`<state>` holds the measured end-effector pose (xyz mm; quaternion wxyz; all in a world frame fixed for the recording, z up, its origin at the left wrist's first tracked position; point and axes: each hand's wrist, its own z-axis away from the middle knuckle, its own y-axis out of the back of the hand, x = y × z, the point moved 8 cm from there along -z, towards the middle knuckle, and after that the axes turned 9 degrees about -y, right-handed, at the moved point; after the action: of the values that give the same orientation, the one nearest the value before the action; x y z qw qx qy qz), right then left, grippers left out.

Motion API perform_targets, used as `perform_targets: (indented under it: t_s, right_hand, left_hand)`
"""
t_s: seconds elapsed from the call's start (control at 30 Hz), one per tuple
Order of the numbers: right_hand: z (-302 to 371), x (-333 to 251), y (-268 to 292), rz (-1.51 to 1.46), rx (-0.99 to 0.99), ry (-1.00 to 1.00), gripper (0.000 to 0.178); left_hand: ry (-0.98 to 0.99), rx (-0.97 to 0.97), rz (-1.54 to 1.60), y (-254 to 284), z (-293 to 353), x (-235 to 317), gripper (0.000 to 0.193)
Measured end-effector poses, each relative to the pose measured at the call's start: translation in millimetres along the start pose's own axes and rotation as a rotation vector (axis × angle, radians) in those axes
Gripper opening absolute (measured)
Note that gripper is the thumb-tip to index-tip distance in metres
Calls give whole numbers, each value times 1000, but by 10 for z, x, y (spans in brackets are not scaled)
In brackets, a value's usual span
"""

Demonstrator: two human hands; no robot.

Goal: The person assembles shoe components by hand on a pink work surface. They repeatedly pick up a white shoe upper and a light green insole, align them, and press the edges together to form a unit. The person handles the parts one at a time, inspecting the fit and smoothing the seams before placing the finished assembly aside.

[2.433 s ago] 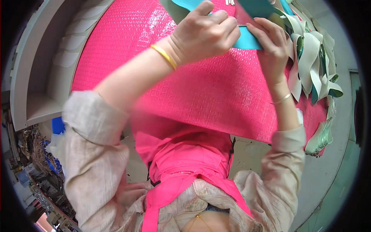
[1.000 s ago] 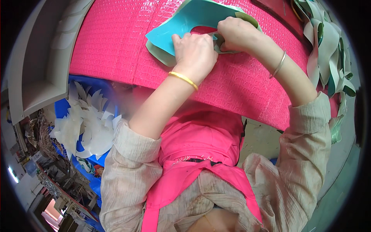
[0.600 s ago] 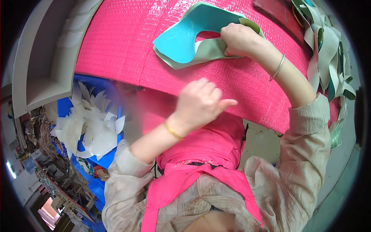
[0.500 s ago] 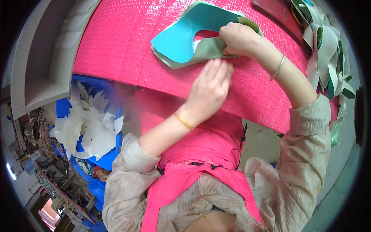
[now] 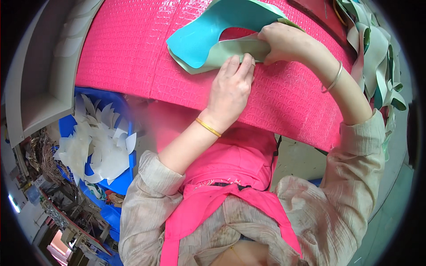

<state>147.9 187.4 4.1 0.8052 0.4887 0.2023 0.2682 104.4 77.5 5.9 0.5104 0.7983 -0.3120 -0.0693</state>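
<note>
At the far left, a pale grey open-fronted cabinet (image 5: 42, 113) stands beside the bench (image 5: 124, 53), which has a glossy, embossed pink cover. Flat whitish pieces (image 5: 73, 42) lie along the cabinet's right side. Below the bench's left corner, a blue plastic bin (image 5: 132, 165) holds a loose heap of white crescent-shaped cut-outs (image 5: 104, 153).

On the bench, near its front edge and towards the middle, lies a curved turquoise sheet (image 5: 213, 26) with a pale green reverse, its lower side turned up as a green flap (image 5: 233, 48) around an opening. The left hand (image 5: 228, 91), below a yellow bracelet (image 5: 208, 127), lays its fingers close together on the flap's lower edge; its thumb is hidden, so whether this grip pinches cannot be told.

To its right, the right hand (image 5: 288, 42) has its grip curled tight over the sheet's right end, with a silver bangle (image 5: 333, 79) at the wrist. Beyond lie a dark red board (image 5: 324, 13) and, at the far right, a tangled pile of pale green strips (image 5: 375, 55).
</note>
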Motion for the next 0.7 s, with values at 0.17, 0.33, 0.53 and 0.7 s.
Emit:
perform_targets:
  t_s: [0.17, 0.33, 0.53, 0.7]
  right_hand:
    - [-38, 125, 17, -37, -153, -74, 26]
    - [-69, 110, -53, 24, -184, -62, 22]
    - [-96, 42, -75, 142, -113, 3, 17]
    - [-37, 21, -64, 269, -66, 61, 14]
  left_hand:
    - [8, 11, 54, -19, 43, -66, 40]
    - [19, -43, 81, -33, -14, -64, 38]
    - [19, 48, 75, -91, -8, -58, 36]
    - [16, -18, -54, -163, -111, 76, 35]
